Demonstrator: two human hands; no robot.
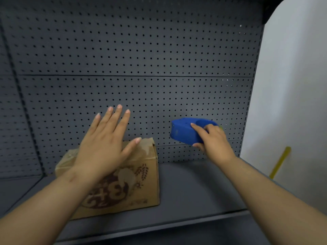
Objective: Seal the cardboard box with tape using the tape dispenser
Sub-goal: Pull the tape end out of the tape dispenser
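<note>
A brown cardboard box [141,183] with dark printed artwork on its front stands on the dark shelf [194,200], left of centre. Old tape shows along its top edge. My left hand [104,144] hovers flat above the box top, fingers straight and spread; whether it touches the box is unclear. My right hand [212,140] grips a blue tape dispenser [184,131], held in the air to the right of the box, above the shelf. The tape roll itself is hidden by the dispenser body and my fingers.
A dark grey pegboard [141,59] forms the back wall behind the shelf. The shelf's front edge [177,225] runs across the lower view. A white wall [292,85] stands at the right, with a yellow stick [281,161] leaning low against it.
</note>
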